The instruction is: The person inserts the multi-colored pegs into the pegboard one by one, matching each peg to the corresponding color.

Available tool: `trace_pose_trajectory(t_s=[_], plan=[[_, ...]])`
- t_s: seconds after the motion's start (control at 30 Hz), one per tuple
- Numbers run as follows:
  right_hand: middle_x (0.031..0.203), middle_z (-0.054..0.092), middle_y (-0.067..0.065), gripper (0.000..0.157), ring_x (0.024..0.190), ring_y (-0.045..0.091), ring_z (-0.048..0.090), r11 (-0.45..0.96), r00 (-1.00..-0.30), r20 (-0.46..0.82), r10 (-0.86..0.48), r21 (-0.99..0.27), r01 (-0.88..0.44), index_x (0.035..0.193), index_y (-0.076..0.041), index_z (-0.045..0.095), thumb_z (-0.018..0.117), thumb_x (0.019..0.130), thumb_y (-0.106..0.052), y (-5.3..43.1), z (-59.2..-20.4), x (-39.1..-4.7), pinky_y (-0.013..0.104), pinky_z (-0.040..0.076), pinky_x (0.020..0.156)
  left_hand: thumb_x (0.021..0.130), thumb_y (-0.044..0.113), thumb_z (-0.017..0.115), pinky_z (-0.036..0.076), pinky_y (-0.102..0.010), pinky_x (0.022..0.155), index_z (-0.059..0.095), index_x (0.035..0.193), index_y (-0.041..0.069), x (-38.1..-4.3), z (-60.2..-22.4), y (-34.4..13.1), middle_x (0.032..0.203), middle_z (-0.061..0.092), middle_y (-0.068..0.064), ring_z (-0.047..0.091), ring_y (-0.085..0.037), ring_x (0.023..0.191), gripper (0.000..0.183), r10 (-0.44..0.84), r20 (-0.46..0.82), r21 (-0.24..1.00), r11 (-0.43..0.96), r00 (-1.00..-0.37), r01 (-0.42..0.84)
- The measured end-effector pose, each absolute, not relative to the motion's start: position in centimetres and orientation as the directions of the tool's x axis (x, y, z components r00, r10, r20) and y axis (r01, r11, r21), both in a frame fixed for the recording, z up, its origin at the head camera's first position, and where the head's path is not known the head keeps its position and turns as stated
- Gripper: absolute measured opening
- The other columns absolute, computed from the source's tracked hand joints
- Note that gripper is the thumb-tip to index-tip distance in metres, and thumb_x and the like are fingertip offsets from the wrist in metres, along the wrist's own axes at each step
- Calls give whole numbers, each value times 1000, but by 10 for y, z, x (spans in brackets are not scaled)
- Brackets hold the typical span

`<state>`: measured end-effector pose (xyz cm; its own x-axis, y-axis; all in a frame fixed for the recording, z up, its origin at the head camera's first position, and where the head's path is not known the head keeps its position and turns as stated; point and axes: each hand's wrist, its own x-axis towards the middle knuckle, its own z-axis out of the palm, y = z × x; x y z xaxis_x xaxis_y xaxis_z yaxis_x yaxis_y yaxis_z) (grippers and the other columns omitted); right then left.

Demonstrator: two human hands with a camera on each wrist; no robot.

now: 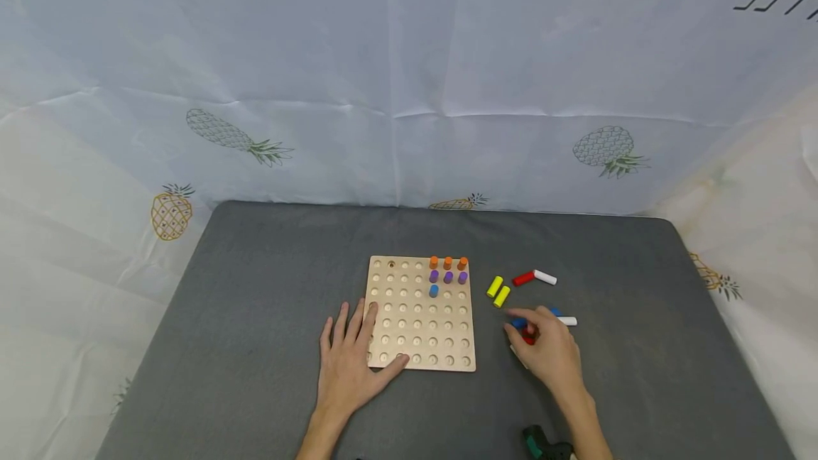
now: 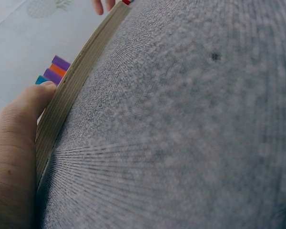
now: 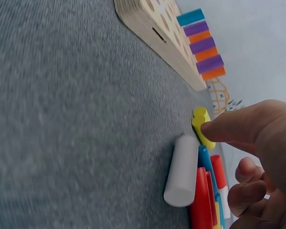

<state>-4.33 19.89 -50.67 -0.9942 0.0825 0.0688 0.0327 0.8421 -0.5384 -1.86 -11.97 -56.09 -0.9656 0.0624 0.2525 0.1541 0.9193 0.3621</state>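
Note:
A pale wooden pegboard [image 1: 417,314] with rows of round holes lies on the table. Three orange pegs [image 1: 448,263], three purple pegs [image 1: 449,277] and one blue peg [image 1: 434,291] stand in its far right corner. My left hand [image 1: 350,360] rests along the board's near left side, fingers spread, thumb [image 2: 35,98] on its near edge. To the right of the board, my right hand [image 1: 554,350] hovers over loose pegs, thumb and forefinger apart. Under it lie a white peg [image 3: 182,171], a red peg [image 3: 199,202] and a blue peg [image 3: 206,160]; the palm partly hides others.
Two yellow pegs [image 1: 498,292] lie between the board and the right hand. Farther back are a red peg [image 1: 523,278] and a white peg [image 1: 545,277]. A black and green object [image 1: 540,444] sits at the near edge by the right forearm. A pineapple-print cloth [image 1: 415,155] hangs behind the grey table [image 1: 268,268].

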Motion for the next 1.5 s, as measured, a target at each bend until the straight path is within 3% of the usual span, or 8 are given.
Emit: trace_pose_trajectory(t_s=[0.4,0.87,1.27,1.5], plan=[[77,48,1,31,57,9,36,857,-997,-27,70,-511,74,115,-9,78,70,85,-10,207,-507,-46,23,26,46,75,79,67,24,-64,121,40,158,21,-18,-561,-120,160,47,-9,38,-40,151,105,60,240,357,922,-969,146],[76,48,2,30,58,10,37,875,-1000,5,17,-483,13,118,-9,78,77,89,-18,203,-510,-57,24,27,46,75,79,67,25,-65,121,41,158,21,-18,-561,-120,160,47,-9,39,-41,150,105,62,254,359,921,-965,153],[82,49,4,29,61,12,37,874,-999,-22,27,-485,34,118,-9,78,74,90,-15,207,-508,-57,24,28,47,74,76,70,25,-65,119,43,157,20,-19,-560,-119,158,49,-10,39,-41,149,103,53,261,387,909,-964,155],[84,52,6,26,63,12,39,872,-999,-1,35,-488,31,114,-9,79,77,89,-15,204,-507,-57,24,30,49,73,70,75,33,-63,114,48,153,16,-31,-558,-125,153,55,-12,46,-40,143,101,48,298,419,891,-953,176]])
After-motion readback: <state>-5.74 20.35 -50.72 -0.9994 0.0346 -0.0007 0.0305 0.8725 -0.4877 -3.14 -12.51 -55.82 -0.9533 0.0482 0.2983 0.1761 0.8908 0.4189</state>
